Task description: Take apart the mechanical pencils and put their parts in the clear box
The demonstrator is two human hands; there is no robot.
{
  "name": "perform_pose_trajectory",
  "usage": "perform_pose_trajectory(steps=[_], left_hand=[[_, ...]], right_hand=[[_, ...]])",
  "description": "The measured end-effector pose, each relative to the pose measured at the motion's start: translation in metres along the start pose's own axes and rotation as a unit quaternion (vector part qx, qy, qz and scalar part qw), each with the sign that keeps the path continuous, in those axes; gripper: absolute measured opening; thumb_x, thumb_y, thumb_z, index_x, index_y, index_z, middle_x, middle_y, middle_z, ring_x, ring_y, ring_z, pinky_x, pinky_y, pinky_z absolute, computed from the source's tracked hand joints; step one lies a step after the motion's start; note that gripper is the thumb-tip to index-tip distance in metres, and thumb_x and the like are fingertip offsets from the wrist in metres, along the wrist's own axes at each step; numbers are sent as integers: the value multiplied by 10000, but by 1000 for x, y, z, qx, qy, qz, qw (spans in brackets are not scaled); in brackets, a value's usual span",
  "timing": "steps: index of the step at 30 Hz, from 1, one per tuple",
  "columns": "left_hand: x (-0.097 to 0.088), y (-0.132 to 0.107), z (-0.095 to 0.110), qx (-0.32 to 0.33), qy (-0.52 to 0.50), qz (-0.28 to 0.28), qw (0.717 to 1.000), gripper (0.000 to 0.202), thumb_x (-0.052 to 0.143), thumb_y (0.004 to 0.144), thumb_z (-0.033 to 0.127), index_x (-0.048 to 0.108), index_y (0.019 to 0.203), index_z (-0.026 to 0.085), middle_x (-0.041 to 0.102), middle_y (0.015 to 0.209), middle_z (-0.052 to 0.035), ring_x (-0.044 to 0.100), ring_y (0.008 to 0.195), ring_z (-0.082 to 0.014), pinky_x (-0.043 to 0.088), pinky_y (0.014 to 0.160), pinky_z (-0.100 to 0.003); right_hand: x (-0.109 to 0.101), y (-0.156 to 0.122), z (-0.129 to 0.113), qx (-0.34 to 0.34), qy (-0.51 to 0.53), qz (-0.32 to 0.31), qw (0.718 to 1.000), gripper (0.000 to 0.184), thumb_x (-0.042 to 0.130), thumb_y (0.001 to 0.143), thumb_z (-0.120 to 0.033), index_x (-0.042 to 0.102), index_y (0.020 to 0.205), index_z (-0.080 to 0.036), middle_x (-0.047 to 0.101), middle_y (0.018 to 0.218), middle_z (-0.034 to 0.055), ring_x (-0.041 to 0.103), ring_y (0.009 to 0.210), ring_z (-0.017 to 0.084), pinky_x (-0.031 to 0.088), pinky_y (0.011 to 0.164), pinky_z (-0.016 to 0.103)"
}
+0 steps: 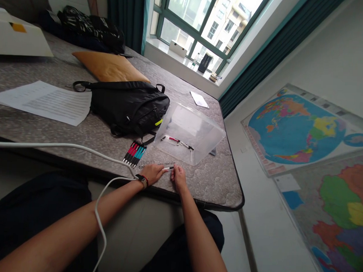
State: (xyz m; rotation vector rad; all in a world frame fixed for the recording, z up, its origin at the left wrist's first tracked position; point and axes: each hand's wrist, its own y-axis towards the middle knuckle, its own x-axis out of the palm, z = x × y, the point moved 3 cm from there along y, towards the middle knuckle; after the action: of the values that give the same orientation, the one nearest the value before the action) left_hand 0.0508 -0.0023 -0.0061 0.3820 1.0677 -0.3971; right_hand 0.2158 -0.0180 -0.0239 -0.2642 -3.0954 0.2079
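Observation:
My left hand [154,173] and my right hand [178,176] rest near the front edge of a grey mattress [79,137], both closed on a small white pen [168,168] held level between them. My left wrist carries a dark watch [142,180]. Just beyond the left hand lies a row of several pens [134,153] with red and blue barrels. Ahead of both hands stands a clear plastic box [193,130] with a few pens [177,141] inside.
A black bag [127,105] lies behind the pen row, an orange cushion [109,66] beyond it. Printed sheets [44,102] sit at the left. A white cable [78,147] crosses my left arm. World maps [305,129] lie on the floor at right.

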Motion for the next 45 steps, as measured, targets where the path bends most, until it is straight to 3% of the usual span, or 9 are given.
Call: perform_pose_trajectory(steps=[14, 20, 27, 35, 41, 45], left_hand=[[0, 0, 6, 5, 25, -9, 1000, 584, 200, 991, 564, 658, 993, 202, 694, 832, -115, 660, 777, -231, 440, 690, -307], [-2, -3, 9, 36, 30, 12, 999, 578, 207, 994, 558, 660, 988, 199, 703, 860, -122, 660, 797, -238, 445, 712, -311], [-1, -1, 9, 37, 13, -3, 999, 534, 242, 999, 509, 667, 988, 185, 709, 850, -130, 669, 793, -239, 457, 720, -321], [-1, 0, 10, 23, 27, -16, 999, 625, 141, 1005, 527, 663, 983, 184, 705, 843, -129, 669, 783, -232, 446, 707, -315], [-4, -1, 11, 39, 28, 1, 999, 617, 155, 1004, 527, 667, 972, 185, 698, 828, -131, 664, 775, -239, 442, 706, -320], [-5, -2, 12, 35, 30, -2, 999, 606, 165, 1006, 520, 666, 966, 183, 701, 825, -126, 665, 773, -231, 439, 703, -310]], right_hand=[[0, -4, -4, -12, -26, -10, 1000, 432, 510, 867, -601, 441, 662, -227, 424, 476, -76, 343, 376, 84, 261, 377, 219], [1, -4, -3, 22, -54, 1, 998, 538, 545, 822, -658, 382, 537, -232, 329, 409, -75, 263, 355, 77, 175, 362, 237], [6, -4, -6, 55, -17, -31, 998, 504, 543, 859, -579, 368, 524, -246, 293, 412, -70, 236, 372, 82, 192, 381, 234], [2, -7, -8, 9, 37, -54, 998, 372, 647, 804, -538, 485, 727, -212, 487, 565, -67, 407, 397, 64, 292, 379, 191], [3, -6, -7, 31, 0, -4, 1000, 479, 610, 812, -593, 414, 581, -222, 349, 420, -89, 313, 325, 61, 206, 329, 208], [3, -7, -10, 21, 25, -22, 999, 415, 639, 795, -544, 440, 626, -222, 404, 469, -81, 373, 353, 69, 267, 344, 199]])
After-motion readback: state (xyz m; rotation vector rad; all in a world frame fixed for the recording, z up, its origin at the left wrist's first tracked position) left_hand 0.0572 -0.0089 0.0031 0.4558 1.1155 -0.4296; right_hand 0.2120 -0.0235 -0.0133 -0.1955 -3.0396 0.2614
